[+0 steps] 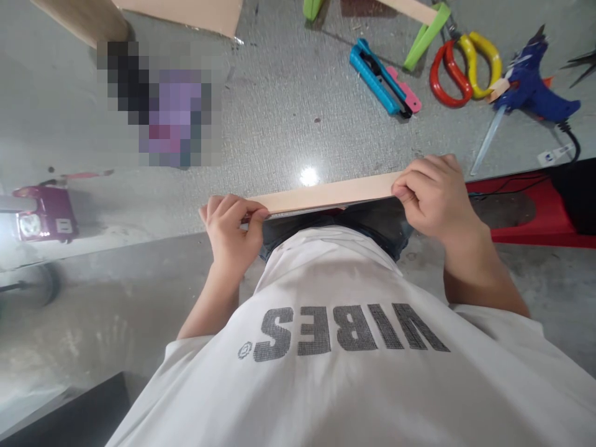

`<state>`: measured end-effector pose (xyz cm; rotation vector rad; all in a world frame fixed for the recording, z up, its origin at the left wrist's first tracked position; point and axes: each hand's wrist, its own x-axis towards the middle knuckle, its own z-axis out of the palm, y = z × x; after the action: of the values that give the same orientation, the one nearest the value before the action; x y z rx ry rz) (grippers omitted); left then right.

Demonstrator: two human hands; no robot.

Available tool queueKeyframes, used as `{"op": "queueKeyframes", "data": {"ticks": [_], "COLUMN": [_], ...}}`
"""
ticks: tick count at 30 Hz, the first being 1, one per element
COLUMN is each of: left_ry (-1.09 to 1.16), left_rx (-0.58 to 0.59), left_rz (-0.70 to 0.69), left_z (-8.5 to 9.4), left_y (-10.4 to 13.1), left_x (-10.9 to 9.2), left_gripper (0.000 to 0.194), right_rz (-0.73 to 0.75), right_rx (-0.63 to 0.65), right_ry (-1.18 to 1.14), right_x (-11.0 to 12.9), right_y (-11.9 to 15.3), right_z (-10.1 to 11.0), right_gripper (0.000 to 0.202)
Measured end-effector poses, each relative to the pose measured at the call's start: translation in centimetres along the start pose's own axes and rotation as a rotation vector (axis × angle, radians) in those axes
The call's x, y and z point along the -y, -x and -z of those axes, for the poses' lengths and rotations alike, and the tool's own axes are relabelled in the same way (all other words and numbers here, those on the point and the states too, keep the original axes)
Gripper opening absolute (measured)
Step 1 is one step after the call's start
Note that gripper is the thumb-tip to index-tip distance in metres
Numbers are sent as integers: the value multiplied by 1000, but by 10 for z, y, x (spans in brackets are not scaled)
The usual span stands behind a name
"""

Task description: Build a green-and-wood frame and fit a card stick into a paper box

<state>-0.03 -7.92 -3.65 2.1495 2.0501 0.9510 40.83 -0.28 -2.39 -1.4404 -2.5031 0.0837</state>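
Observation:
A long, flat, pale tan strip [333, 193] stretches between my two hands at the table's near edge, just in front of my body. My left hand [235, 225] pinches its left end, thumb underneath and fingers curled over. At the other end, my right hand [431, 191] grips the strip between thumb and fingers, a little higher in the view. The strip slopes slightly upward to the right. Its material, cardboard or leather, I cannot make out for sure.
On the glossy grey table [279, 124] lie a blue utility cutter [377, 77], red and yellow-handled scissors [451, 77] and a blue glue gun [535, 87]. A green strip [426, 40] lies behind them. At left stands a purple device [46, 214]. A red stool [516, 211] sits at right.

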Motion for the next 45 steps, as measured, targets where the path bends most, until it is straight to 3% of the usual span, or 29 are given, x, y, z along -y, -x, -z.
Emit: {"op": "queueKeyframes", "data": {"ticks": [7, 11, 15, 18, 22, 28, 31, 34, 39, 45], "left_ry": [7, -34, -12, -3, -42, -83, -72, -102, -67, -113], "left_rx": [44, 12, -2, 21, 21, 122, 152, 135, 190, 151], "left_rz": [118, 144, 64, -14, -132, -126, -137, -168, -126, -134], "left_z": [-3, -2, -9, -19, -31, -40, -41, -40, -36, -35], "left_y": [-1, 2, 12, 24, 41, 49, 48, 47, 47, 44], "left_x": [-3, 3, 16, 14, -7, -27, -27, -26, -28, -33], "left_gripper": [16, 22, 29, 39, 46, 59, 64, 65, 68, 66], "right_rz": [-62, -100, -110, -72, 56, 183, 261, 313, 333, 111], "right_rx": [-68, -67, -106, -124, -121, -59, 22, 15, -147, -176], "right_ry": [68, 34, 15, 49, 19, -175, -229, -220, -98, -49], "right_x": [13, 13, 23, 44, 70, 104, 126, 139, 133, 104], "right_y": [-9, -3, 1, -1, -6, -6, -12, -18, -8, 28], "right_z": [-1, -1, -2, -2, -11, -39, -48, -53, -54, -49], "right_gripper": [30, 22, 14, 30, 44, 59, 61, 56, 50, 54]}}
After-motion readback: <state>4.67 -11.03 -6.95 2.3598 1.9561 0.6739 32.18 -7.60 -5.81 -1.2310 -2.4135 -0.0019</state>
